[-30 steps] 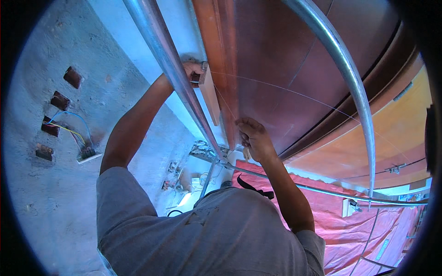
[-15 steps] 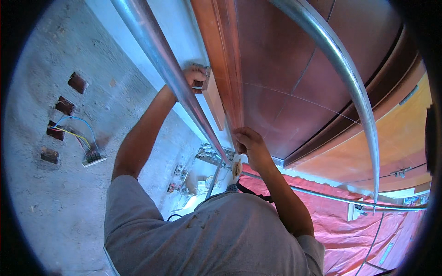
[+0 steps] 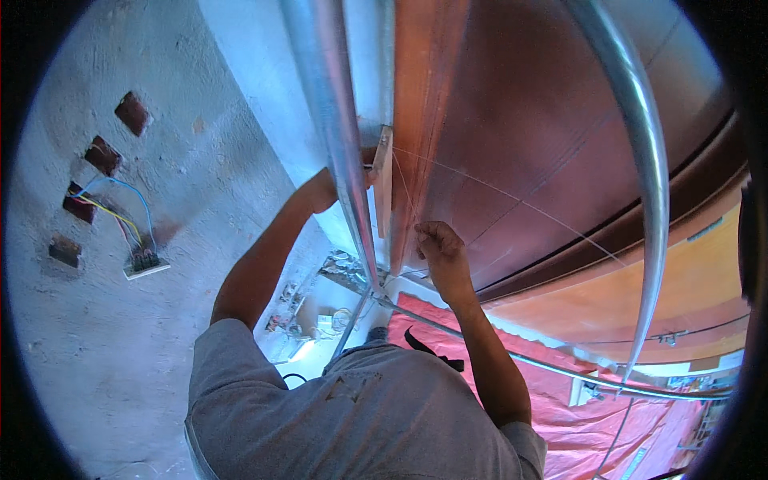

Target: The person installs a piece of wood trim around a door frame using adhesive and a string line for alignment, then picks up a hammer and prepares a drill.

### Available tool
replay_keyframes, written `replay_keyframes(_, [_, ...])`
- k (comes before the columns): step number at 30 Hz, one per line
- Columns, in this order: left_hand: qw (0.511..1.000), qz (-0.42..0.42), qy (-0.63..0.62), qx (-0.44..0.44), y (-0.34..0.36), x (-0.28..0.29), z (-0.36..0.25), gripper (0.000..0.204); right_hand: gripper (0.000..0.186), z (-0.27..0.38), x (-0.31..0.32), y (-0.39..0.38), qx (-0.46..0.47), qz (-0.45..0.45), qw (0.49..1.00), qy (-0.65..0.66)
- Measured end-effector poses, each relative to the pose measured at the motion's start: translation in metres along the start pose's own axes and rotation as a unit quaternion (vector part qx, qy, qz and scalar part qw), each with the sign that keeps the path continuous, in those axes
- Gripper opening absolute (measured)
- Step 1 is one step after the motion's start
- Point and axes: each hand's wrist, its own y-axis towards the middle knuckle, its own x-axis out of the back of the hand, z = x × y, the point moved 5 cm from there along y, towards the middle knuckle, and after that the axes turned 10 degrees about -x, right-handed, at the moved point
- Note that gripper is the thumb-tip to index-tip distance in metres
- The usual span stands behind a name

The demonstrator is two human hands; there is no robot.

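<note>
My left hand (image 3: 370, 157), partly hidden behind a metal pole (image 3: 344, 136), grips a narrow wooden block (image 3: 385, 192) at its upper end. The block stands along the edge of a brown wooden frame (image 3: 424, 104). A thin pale string (image 3: 520, 200) leaves the block's top and stretches right across the dark red-brown panel (image 3: 552, 128). Another length of string drops from the block toward my right hand (image 3: 440, 240). That hand is closed in a pinch, its fingertips on the string's end, in front of the panel.
A curved metal tube (image 3: 650, 160) arches on the right, joined to a low rail (image 3: 528, 362). On the left, the rough grey wall (image 3: 208, 208) has several square holes and a socket (image 3: 147, 266) hanging on coloured wires. Pink sheeting (image 3: 552, 392) covers the floor.
The view has turned, so pole, block and frame stand more upright and farther right. My right hand has come away from the frame, and the string down to it now shows.
</note>
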Motion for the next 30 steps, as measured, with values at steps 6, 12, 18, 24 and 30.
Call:
replay_keyframes(6, [0.995, -0.027, -0.078, -0.061, -0.014, -0.037, 0.026, 0.091, 0.019, 0.015, -0.009, 0.028, -0.022, -0.027, 0.996, -0.077])
replay_keyframes(12, [0.972, -0.049, 0.145, -0.177, -0.013, -0.041, 0.054, 0.092, 0.023, 0.015, -0.026, 0.057, 0.017, -0.013, 0.983, -0.183])
replay_keyframes(18, [0.97, -0.024, 0.193, -0.148, -0.011, -0.037, 0.055, 0.097, 0.02, -0.005, -0.01, 0.052, 0.151, -0.025, 0.845, -0.512])
replay_keyframes(24, [0.964, -0.008, 0.212, -0.162, -0.003, -0.038, 0.054, 0.102, 0.027, 0.006, -0.024, 0.076, 0.013, -0.016, 0.968, -0.251])
replay_keyframes(30, [0.964, -0.006, 0.207, -0.164, 0.0, -0.039, 0.068, 0.094, 0.035, 0.085, -0.048, 0.047, 0.081, -0.057, 0.891, -0.443])
